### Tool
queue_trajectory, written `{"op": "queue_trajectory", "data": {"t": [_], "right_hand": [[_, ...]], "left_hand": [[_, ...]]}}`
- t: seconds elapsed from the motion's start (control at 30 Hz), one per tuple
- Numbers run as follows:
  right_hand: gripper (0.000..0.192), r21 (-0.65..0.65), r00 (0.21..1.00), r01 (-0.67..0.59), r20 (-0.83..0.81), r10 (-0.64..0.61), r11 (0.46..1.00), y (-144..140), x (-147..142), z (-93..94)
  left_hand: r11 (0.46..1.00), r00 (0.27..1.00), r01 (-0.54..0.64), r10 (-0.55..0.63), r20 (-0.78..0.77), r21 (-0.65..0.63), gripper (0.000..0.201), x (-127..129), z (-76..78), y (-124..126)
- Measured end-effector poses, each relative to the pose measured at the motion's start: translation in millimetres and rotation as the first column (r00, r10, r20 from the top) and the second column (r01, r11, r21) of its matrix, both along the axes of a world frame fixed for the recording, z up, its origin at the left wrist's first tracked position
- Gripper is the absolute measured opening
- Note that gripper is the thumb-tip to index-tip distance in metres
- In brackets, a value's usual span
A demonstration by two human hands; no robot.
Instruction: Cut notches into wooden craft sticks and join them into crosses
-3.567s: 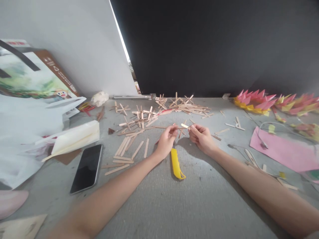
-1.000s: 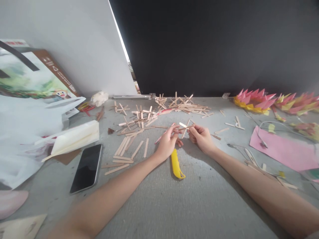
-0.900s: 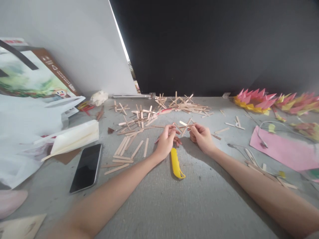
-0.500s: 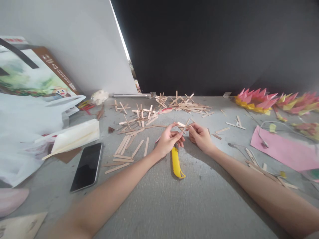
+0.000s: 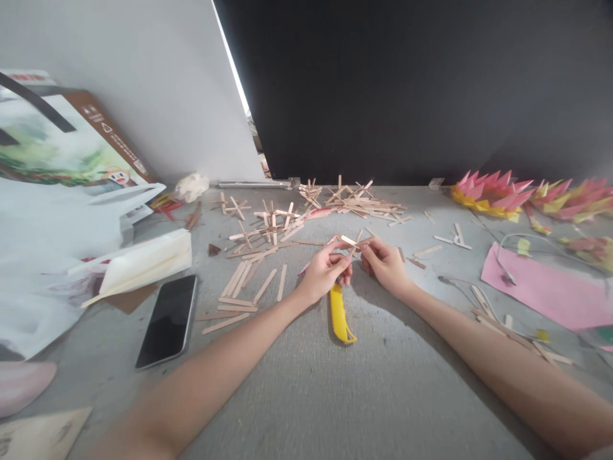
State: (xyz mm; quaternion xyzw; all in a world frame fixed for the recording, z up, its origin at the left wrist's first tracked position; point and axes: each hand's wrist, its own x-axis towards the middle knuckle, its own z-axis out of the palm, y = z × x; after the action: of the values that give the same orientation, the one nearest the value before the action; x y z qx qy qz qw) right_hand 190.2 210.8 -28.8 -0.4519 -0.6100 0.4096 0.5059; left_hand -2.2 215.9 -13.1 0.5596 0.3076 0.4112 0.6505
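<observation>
Crossed wooden craft sticks (image 5: 349, 241) are held up between my two hands at the middle of the view. My left hand (image 5: 326, 268) pinches them from the left, its fingers curled. From the other side, my right hand (image 5: 384, 263) grips an end of the sticks between thumb and forefinger. How the sticks join is partly hidden by my fingers. A yellow utility knife (image 5: 340, 314) lies on the table just below my left hand, its upper end covered by that hand. Several loose craft sticks (image 5: 240, 279) lie left of my hands.
Behind my hands is a heap of craft sticks (image 5: 364, 201), with crossed stick pieces (image 5: 272, 220) beside it. A phone (image 5: 167, 319) and white plastic bag (image 5: 52, 249) lie left. Pink paper (image 5: 541, 287), a cable and folded paper crowns (image 5: 493, 195) are right. A black panel (image 5: 407, 89) stands behind.
Both hands stay nearly in place around the crossed sticks. The fingers of my left hand have shifted slightly, drawing in a little. Everything on the table lies as before.
</observation>
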Motion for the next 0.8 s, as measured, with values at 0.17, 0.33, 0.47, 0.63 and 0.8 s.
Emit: {"op": "queue_trajectory", "data": {"t": [0.17, 0.33, 0.47, 0.63, 0.8], "right_hand": [[0.028, 0.247, 0.977, 0.124, 0.138, -0.162, 0.961, -2.9, -2.6, 9.3], [0.018, 0.350, 0.954, 0.139, 0.203, -0.220, 0.926, -3.7, -3.6, 6.1], [0.016, 0.342, 0.935, 0.165, 0.245, -0.258, 0.925, -4.4, -4.2, 3.3], [0.020, 0.304, 0.935, 0.185, 0.240, -0.263, 0.935, -6.1, -4.3, 1.4], [0.023, 0.275, 0.945, 0.175, 0.225, -0.240, 0.946, -7.9, -4.6, 0.0]], "left_hand": [[0.999, 0.999, -0.046, 0.047, -0.022, 0.018, 0.054, 1.8, -0.7, -0.2], [0.998, 0.998, -0.055, 0.056, -0.042, 0.032, 0.056, 3.1, -2.6, -0.9], [0.997, 0.997, -0.059, 0.061, -0.041, 0.053, 0.055, 3.4, -5.2, -1.0], [0.994, 0.995, -0.084, 0.088, -0.056, 0.071, 0.055, 3.7, -7.1, -1.4], [0.993, 0.994, -0.093, 0.097, -0.054, 0.078, 0.052, 3.6, -7.3, -2.0]]}}
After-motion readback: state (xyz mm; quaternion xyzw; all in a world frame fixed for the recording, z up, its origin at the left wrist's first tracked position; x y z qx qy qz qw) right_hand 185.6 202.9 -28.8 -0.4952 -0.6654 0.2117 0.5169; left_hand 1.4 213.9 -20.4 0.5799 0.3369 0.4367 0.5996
